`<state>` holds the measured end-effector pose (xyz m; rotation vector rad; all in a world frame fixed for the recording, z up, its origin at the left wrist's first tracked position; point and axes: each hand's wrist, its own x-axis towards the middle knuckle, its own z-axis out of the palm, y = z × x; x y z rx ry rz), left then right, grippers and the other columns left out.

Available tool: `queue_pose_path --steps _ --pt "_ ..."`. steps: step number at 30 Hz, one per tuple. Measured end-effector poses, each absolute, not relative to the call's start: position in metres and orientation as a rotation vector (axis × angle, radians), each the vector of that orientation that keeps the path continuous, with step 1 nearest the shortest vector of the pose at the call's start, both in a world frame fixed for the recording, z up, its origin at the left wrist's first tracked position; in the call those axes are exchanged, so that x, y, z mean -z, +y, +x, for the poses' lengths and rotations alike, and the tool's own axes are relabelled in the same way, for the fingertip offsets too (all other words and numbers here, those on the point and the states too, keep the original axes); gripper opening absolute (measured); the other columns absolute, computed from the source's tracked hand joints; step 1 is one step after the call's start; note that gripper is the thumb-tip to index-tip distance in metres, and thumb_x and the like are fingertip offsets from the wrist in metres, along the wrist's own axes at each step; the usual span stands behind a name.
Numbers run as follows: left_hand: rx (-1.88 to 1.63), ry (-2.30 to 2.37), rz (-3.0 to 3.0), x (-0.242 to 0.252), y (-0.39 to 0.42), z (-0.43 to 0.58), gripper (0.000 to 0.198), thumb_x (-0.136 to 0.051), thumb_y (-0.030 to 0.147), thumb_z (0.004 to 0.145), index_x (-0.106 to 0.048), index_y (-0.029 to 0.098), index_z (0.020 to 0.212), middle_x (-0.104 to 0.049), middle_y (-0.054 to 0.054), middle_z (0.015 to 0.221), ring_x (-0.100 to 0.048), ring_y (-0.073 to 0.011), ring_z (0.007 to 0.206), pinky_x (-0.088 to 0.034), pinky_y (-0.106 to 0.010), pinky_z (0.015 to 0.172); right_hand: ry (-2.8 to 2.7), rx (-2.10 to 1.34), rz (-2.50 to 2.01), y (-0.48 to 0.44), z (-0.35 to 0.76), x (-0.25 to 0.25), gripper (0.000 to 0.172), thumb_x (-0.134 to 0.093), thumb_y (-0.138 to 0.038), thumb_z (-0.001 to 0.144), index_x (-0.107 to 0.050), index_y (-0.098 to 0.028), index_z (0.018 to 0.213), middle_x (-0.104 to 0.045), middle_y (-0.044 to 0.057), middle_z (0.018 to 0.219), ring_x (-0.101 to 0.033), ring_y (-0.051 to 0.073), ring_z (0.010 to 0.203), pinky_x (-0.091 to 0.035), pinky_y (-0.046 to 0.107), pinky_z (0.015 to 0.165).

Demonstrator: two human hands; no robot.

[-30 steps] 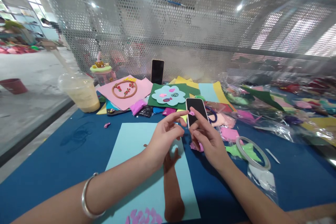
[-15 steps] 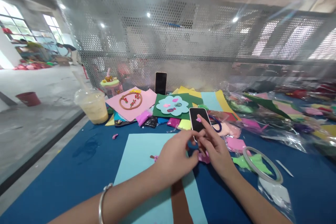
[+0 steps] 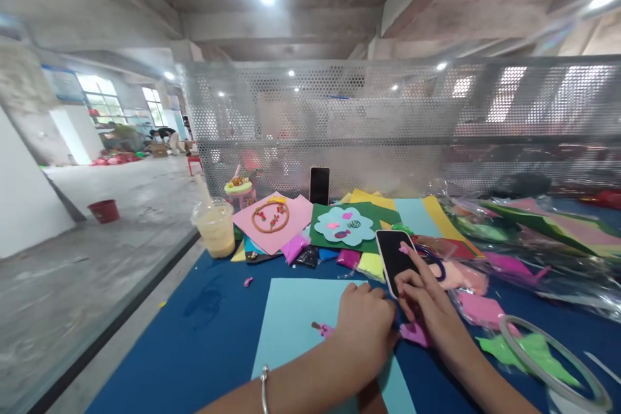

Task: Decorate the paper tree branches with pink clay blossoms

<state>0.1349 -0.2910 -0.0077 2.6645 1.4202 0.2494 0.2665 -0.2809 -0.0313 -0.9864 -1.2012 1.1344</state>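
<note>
My left hand (image 3: 366,323) is curled over the light blue paper (image 3: 286,297), knuckles up, its fingertips and anything in them hidden. Beside its wrist, a small pink clay shape with a brown bit (image 3: 322,330) lies on the paper. A brown trunk-like strip (image 3: 371,398) shows below the forearm. My right hand (image 3: 422,294) is raised over the lower part of a black-screened phone (image 3: 395,259). Its index finger is stretched out and carries a small pink clay piece (image 3: 403,249) at the tip; the other fingers are bent. Flattened pink-purple clay (image 3: 414,334) lies between the hands.
A drink cup (image 3: 216,233) stands at the table's left edge. Behind the paper lie clay packets (image 3: 348,259), a pink card (image 3: 242,213) and a flower-shaped blue cutout (image 3: 334,236). To the right are a tape ring (image 3: 589,394) and green clay (image 3: 543,352). A mesh panel (image 3: 412,123) closes the back.
The view has tilted up and turned left. My left hand, earlier touching the right hand's fingers, has drawn away and lowered. The pink piece stays on the right index fingertip.
</note>
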Motion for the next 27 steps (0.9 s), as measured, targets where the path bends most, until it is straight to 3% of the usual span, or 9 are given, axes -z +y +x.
queue_pose_path --steps 8,12,20,27 --pt "-0.274 1.376 2.724 0.015 -0.293 0.140 0.014 -0.058 0.025 0.079 -0.066 0.016 0.071 -0.068 -0.008 0.075 -0.060 -0.0240 0.077 -0.039 -0.037 0.068 -1.209 -1.114 -0.984 -0.284 0.264 0.034 0.068 -0.055 -0.039 0.082 -0.026 -0.029 0.143 -0.048 -0.006 0.071 -0.036 0.007 0.040 -0.030 0.022 0.039" --pt "-0.377 1.321 2.786 0.028 -0.290 0.142 0.016 -0.060 0.030 0.074 -0.065 0.016 0.070 -0.068 -0.009 0.074 -0.059 -0.0242 0.071 -0.035 -0.037 0.062 -1.215 -1.105 -1.007 -0.282 0.266 0.039 0.072 -0.058 -0.042 0.081 -0.026 -0.028 0.144 -0.049 -0.005 0.072 -0.036 0.008 0.040 -0.031 0.022 0.039" --pt "-0.438 1.234 2.870 0.040 -0.286 0.145 0.006 -0.063 0.020 0.070 -0.062 0.016 0.074 -0.068 -0.007 0.071 -0.059 -0.0221 0.071 -0.034 -0.037 0.063 -1.244 -1.088 -1.009 -0.281 0.268 0.042 0.075 -0.058 -0.042 0.080 -0.024 -0.028 0.145 -0.050 -0.005 0.069 -0.036 0.009 0.042 -0.031 0.022 0.040" --pt "-0.412 1.214 2.844 0.026 -0.294 0.138 0.014 -0.050 0.021 0.082 -0.063 0.015 0.077 -0.068 -0.009 0.076 -0.060 -0.0239 0.076 -0.035 -0.037 0.061 -1.239 -1.062 -1.016 -0.280 0.267 0.043 0.075 -0.058 -0.040 0.080 -0.024 -0.026 0.145 -0.054 -0.003 0.072 -0.037 0.009 0.041 -0.032 0.022 0.040"
